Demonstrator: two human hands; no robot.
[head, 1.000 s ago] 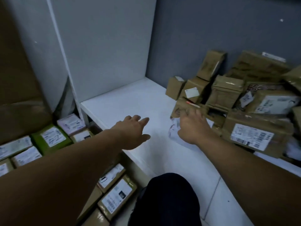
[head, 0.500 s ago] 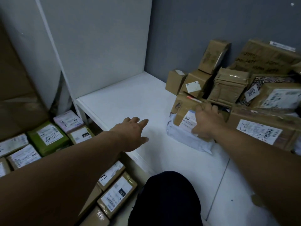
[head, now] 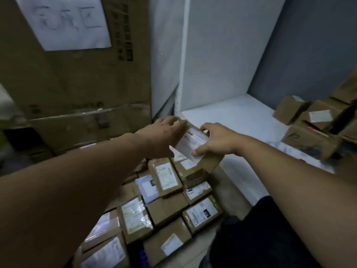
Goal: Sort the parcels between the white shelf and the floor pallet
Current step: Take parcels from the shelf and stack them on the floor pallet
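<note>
A small brown parcel [head: 195, 143] with a white label hangs in the air over the left front corner of the white shelf [head: 239, 120]. My right hand [head: 216, 139] grips it from the right, thumb on the label and fingers over its far edge. At the parcel's left end lies my left hand [head: 164, 130], fingers laid along its far side. Below, several labelled brown parcels [head: 166, 176] lie packed flat on the floor. More brown boxes [head: 309, 136] are piled on the shelf at the right.
A large cardboard box [head: 77, 78] with a white paper sheet stands at the back left. The shelf's white side panel [head: 166, 55] rises just behind my hands. A grey wall closes the back right. My dark-clothed knee [head: 260, 229] is at the lower right.
My right hand has carried the small parcel from the pile on the shelf leftward to the shelf's corner. My left hand rose to meet it. The view swung left toward the floor parcels.
</note>
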